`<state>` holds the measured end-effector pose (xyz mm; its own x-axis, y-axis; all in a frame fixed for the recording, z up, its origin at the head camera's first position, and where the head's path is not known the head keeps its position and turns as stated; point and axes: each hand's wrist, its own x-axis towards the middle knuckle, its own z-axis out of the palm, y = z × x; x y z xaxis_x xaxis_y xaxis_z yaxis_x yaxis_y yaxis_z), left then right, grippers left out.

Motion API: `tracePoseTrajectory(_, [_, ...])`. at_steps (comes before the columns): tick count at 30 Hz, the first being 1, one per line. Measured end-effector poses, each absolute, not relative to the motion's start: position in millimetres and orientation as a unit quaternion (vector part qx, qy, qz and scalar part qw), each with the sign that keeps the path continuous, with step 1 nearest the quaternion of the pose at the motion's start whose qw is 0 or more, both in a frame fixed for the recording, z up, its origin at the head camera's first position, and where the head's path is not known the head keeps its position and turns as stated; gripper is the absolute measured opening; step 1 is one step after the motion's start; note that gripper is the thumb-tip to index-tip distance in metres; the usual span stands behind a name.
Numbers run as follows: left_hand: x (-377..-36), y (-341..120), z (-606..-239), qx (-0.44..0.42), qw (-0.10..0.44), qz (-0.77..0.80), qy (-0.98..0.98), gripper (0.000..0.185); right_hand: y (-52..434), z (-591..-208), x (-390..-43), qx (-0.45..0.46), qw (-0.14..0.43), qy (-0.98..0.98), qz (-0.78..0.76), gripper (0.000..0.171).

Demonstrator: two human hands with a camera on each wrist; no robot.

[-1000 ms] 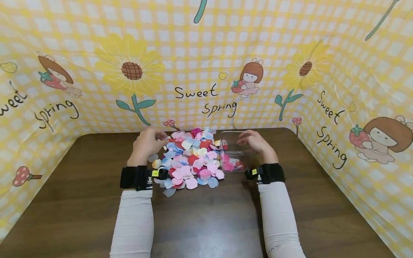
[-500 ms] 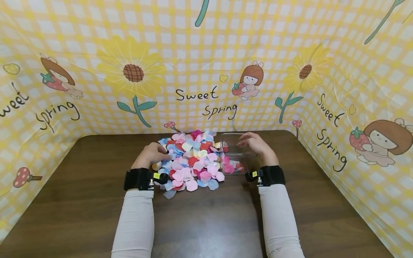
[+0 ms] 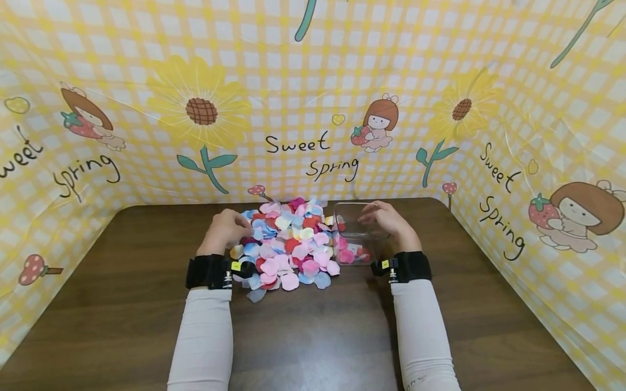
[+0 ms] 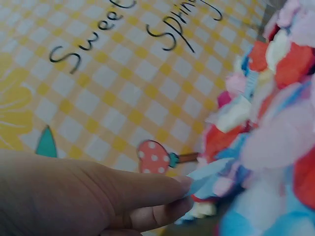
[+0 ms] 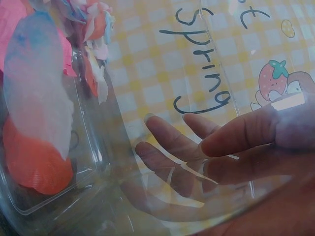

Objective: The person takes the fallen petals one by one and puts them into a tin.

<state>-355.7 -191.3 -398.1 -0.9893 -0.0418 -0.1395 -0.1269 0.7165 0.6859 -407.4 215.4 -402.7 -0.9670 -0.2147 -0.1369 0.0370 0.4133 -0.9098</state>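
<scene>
Now my left hand [image 3: 226, 230] has lifted back toward ten o'clock of the petal pile [image 3: 288, 244], its grip pinching a pale blue petal [image 4: 209, 176] — my right hand [image 3: 388, 218] stays curled on the clear box [image 3: 356, 234], steadying it.

The petals [image 3: 288, 244] are thin fabric pieces in pink, red, light blue, white and pale yellow. They lie in a loose, overlapping heap on the far middle of the brown table, with a few strays at the near edge of the heap. One light-blue petal [image 4: 204, 178] is raised at the heap's left edge.

The clear plastic container [image 3: 359, 233] stands upright and open-topped just right of the heap, touching it. Several pink and red petals [image 3: 348, 254] lie on its bottom.
</scene>
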Motion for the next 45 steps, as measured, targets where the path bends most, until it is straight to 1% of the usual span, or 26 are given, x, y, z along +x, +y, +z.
tracePoseTrajectory(3, [-350.1,-188.2,-384.7,-0.052,0.027,0.375,0.925,0.022,215.7,-401.9,-407.7,-0.052,0.117,0.83,-0.542,0.041])
tracePoseTrajectory(7, [-343.1,-178.8,-366.6,-0.026,-0.051,0.367,0.928,0.024,216.6,-401.6,-409.1,-0.054,0.12,0.828,-0.544,0.041])
tracePoseTrajectory(10, [-337.9,-165.5,-354.1,0.006,-0.107,0.368,0.924,0.022,217.5,-403.3,-410.4,-0.053,0.121,0.828,-0.546,0.041])
tracePoseTrajectory(17, [-328.5,-116.5,-336.7,0.106,-0.21,0.365,0.901,0.016,217.6,-404.4,-410.5,-0.054,0.12,0.829,-0.543,0.04])
tracePoseTrajectory(21, [-328.5,-87.6,-339.4,0.153,-0.242,0.343,0.895,0.015,217.7,-404.0,-411.0,-0.057,0.12,0.83,-0.541,0.04])
tracePoseTrajectory(27, [-326.4,-52.6,-351.6,0.195,-0.243,0.321,0.894,0.015,218.2,-404.0,-412.4,-0.056,0.118,0.838,-0.529,0.04])
tracePoseTrajectory(31, [-322.2,-32.0,-360.2,0.225,-0.234,0.316,0.892,0.013,218.4,-403.8,-412.8,-0.056,0.114,0.842,-0.524,0.04])
tracePoseTrajectory(36, [-319.7,-15.4,-370.6,0.256,-0.202,0.299,0.897,0.012,218.6,-402.8,-413.1,-0.055,0.113,0.842,-0.524,0.038])
tracePoseTrajectory(40, [-320.6,-17.0,-370.8,0.252,-0.179,0.284,0.908,0.014,219.0,-403.1,-412.5,-0.056,0.12,0.835,-0.534,0.039])
tracePoseTrajectory(45, [-325.9,-49.7,-358.1,0.2,-0.175,0.296,0.917,0.024,218.8,-403.4,-411.5,-0.058,0.117,0.835,-0.534,0.04])
